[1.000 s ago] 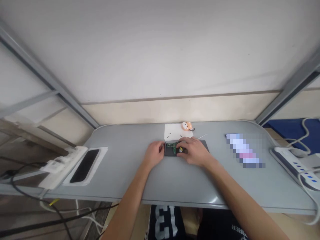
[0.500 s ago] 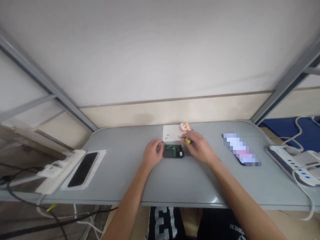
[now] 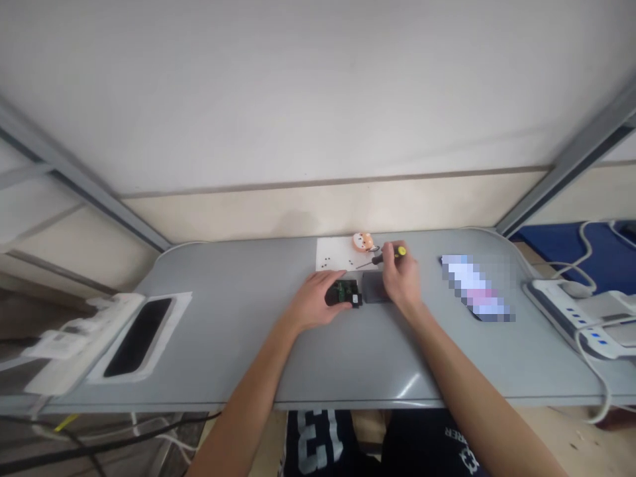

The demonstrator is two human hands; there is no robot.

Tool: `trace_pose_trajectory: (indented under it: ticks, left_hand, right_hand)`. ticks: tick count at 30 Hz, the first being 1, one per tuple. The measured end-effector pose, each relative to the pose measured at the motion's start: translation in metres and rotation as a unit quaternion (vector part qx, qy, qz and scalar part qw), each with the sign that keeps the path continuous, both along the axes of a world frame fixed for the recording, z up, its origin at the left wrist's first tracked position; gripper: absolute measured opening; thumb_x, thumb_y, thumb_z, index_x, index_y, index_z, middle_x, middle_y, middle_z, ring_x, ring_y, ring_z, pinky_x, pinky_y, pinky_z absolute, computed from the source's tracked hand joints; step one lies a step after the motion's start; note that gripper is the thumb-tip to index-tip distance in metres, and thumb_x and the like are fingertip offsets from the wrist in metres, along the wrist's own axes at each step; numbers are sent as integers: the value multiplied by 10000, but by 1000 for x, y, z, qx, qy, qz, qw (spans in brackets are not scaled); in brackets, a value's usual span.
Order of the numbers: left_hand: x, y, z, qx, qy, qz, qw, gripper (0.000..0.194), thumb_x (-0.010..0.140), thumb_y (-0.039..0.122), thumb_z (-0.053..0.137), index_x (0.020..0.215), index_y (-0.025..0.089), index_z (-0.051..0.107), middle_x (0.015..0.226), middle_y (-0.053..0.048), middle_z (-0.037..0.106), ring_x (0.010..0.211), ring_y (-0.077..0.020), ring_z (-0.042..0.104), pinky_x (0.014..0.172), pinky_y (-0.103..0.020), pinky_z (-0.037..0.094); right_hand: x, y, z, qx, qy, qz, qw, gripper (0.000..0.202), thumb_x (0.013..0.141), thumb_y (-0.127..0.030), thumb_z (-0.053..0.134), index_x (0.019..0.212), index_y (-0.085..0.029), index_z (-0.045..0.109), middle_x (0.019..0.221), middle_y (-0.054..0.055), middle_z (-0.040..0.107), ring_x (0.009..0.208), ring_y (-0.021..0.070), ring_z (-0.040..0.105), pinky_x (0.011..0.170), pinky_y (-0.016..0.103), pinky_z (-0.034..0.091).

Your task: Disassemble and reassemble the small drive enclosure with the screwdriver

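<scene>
in the head view, a smooth grey table with rounded corners runs across the frame, its surface matte with a soft sheen near the front edge. the left hand lies low on it, fingers curled over the left end of a small black device, a flat rectangular thing with a green circuit board showing on top; the grip looks closed around that end. just to the right of the device, touching or nearly so, lies a flat dark grey rectangular plate. the right hand hovers over the plate's far right corner and pinches a small screwdriver between fingertips and thumb; the tool has a black grip with a yellow end cap and a thin metal shaft slanting down to the left. the shaft's tip points at a white square sheet lying flat against the far edge, dotted with tiny dark screws. a small round orange and white figure sits at the sheet's far right corner. well to the left, a black phone rests in a white tray. at the far right, a white power strip with blue switches lies beside looping white cables.
</scene>
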State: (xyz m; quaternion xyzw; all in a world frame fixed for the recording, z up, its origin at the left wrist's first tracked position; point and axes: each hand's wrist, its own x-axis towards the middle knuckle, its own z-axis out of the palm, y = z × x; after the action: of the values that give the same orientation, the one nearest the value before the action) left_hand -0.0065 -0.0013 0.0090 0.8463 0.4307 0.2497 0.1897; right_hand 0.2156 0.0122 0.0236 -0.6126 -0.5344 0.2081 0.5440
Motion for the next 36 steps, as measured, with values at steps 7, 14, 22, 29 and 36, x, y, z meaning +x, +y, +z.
trace_pose_trajectory:
  ticks: [7,14,22,29,36]
  left_hand:
    - [-7,-1,2,-28,9,-8,1000,715,813,408,825,1449,298,518,1461,-42,602,1365,-287,529,1178,-475,416]
    - [-1,1,-1,-3,13,-28,1000,644,821,324,816,1409,313,554,1382,-39,656,1259,-279,608,1139,-485,439]
    - [1,0,-1,-11,4,-28,1000,569,846,308,788,1373,313,575,1346,-35,678,1226,-265,626,1149,-471,413]
    - [2,0,0,-10,-8,-22,1000,543,824,301,818,1321,318,600,1318,-20,692,1221,-254,620,1130,-458,424]
    - [5,0,-1,58,-39,18,997,294,941,354,685,1210,248,630,1197,-60,720,1140,-240,650,1094,-466,424]
  right_hand:
    - [-2,2,-1,-18,-7,5,1000,515,982,-657,403,991,-186,612,800,85,747,617,192,625,618,296,439]
    - [-2,3,-2,-18,-7,33,999,488,982,-643,433,999,-189,611,806,82,753,603,187,622,605,287,441]
    - [0,0,3,-4,27,-4,1000,462,994,-613,431,956,-193,619,684,21,672,531,143,548,537,261,410]
    - [1,0,4,27,80,-39,996,458,979,-616,450,842,-205,596,602,-15,566,520,138,532,515,257,422]
    - [-2,0,6,36,148,-14,988,488,972,-648,445,787,-213,566,580,-45,468,473,107,452,467,234,388]
